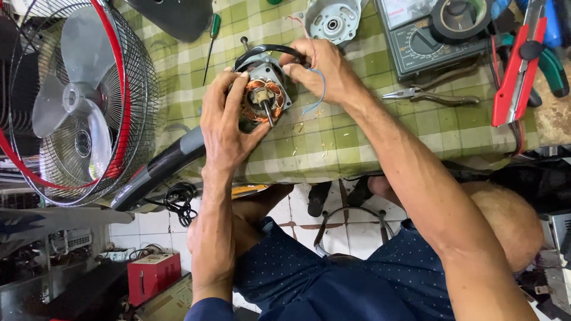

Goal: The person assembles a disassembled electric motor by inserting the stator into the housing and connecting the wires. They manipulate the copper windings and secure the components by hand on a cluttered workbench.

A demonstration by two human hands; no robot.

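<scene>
A small fan motor [266, 95] with copper windings and a bare steel shaft lies on the green checked tablecloth [333, 142]. My left hand [226, 125] cups its near left side, thumb and fingers on the metal frame. My right hand [321, 71] grips the motor's far right edge, where a black cable [262, 52] loops over the top. A thin blue wire [321, 89] hangs beneath the fingers of that hand.
A fan [77, 101] with a wire cage and grey blades lies at the left, its black stand reaching under my left hand. On the cloth are a green-handled screwdriver [210, 41], a silver motor cover [332, 21], a multimeter [422, 41], a black tape roll [458, 18], needle-nose pliers [431, 96] and a red tool [520, 65].
</scene>
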